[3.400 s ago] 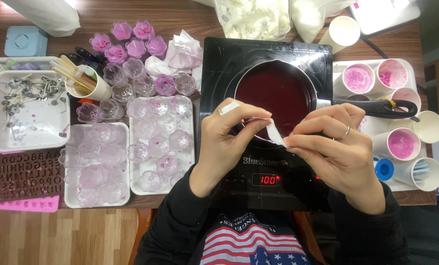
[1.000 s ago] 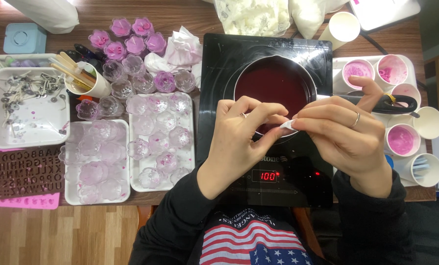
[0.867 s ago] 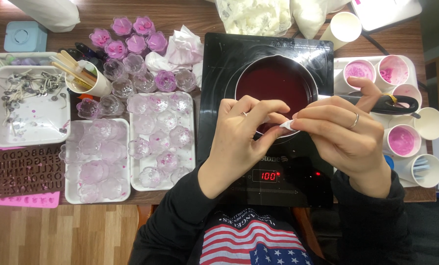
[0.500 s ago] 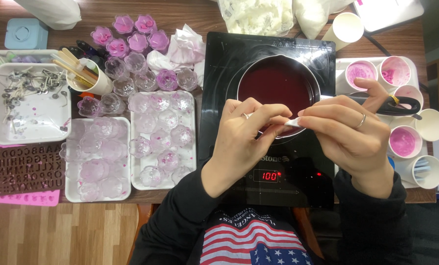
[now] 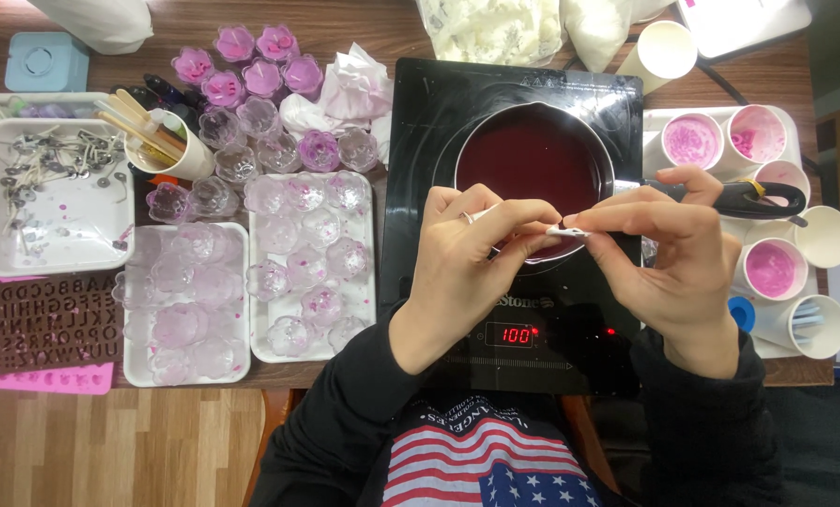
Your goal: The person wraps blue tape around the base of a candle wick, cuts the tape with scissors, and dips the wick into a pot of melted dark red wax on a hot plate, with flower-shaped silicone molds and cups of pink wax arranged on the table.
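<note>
My left hand (image 5: 472, 253) and my right hand (image 5: 669, 258) meet above a black induction hob (image 5: 514, 141). Between their fingertips they pinch a small white strip (image 5: 563, 230); I cannot tell what it is made of. Under the hands sits a pot of dark red liquid (image 5: 533, 164) with a black handle (image 5: 753, 197) pointing right. The hob's red display (image 5: 516, 335) is lit near the front edge.
Two white trays (image 5: 260, 347) of clear flower-shaped moulds lie left of the hob. Farther left, a tray of metal wick tabs (image 5: 40, 192), a brown letter mould (image 5: 40, 324), a cup of wooden sticks (image 5: 162, 141). Paper cups with pink residue (image 5: 767, 268) stand right.
Both hands have stayed over the pot. The white strip looks shorter between the fingertips than at first, and the fingers have shifted slightly around it.
</note>
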